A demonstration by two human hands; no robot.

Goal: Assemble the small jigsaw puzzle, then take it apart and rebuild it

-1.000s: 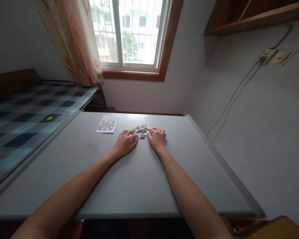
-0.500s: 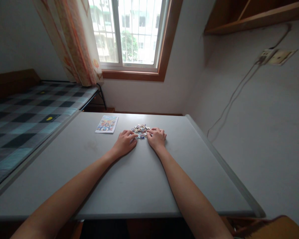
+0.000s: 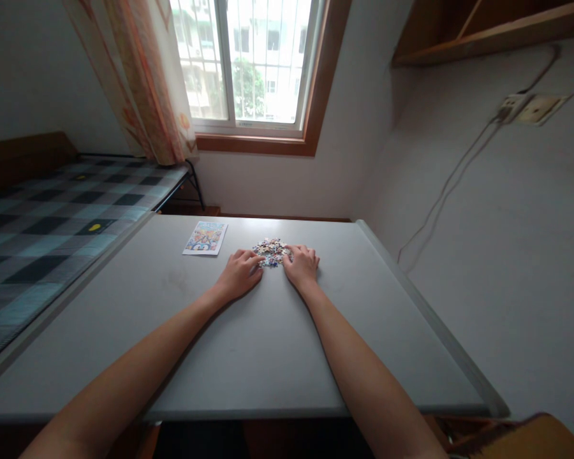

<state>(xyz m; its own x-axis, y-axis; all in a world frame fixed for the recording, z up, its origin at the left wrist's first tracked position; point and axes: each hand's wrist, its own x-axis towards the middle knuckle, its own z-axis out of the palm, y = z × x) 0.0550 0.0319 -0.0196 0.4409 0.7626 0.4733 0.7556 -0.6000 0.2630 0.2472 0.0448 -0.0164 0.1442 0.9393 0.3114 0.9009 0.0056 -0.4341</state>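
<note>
A small heap of jigsaw puzzle pieces in mixed colours, some white side up, lies near the far part of the table. My left hand rests at the heap's left edge, its index finger stretched out to touch the nearest pieces. On the opposite edge, my right hand lies with thumb and fingers apart around the pieces there. Neither hand lifts anything. To the left of the heap, a colourful printed picture card lies flat on the table.
The pale grey table has raised rims along its sides. A bed with a checked cover stands along its left. A wall borders the right, with a cable hanging from a socket. A barred window is ahead.
My right index finger has shifted slightly away from the thumb, showing a few more pieces between them. My left hand and the card have stayed in place.
</note>
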